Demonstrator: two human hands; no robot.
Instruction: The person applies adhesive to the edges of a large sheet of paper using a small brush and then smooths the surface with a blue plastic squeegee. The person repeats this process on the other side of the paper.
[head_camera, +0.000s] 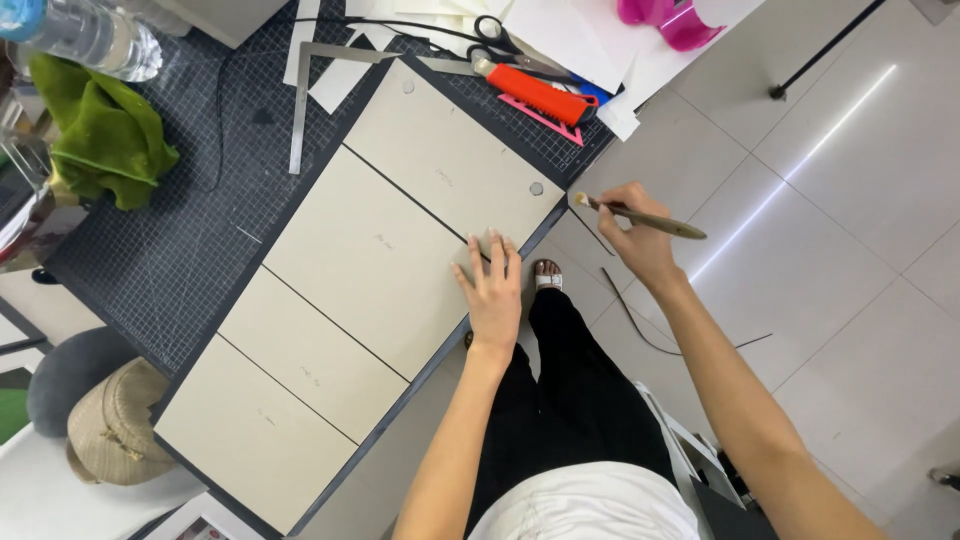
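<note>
Your left hand (492, 290) lies flat, fingers spread, on the edge of the grey boards (370, 260) at frame centre. Your right hand (635, 230), right of centre off the mat (160, 260), pinches a brush (640, 216), its tip just beside the upper board's corner. An orange knife (535, 92) sits above.

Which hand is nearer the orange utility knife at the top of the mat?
Right. The right hand, holding a brush, is just below the orange utility knife; the left hand lies flat on the boards, farther down.
</note>
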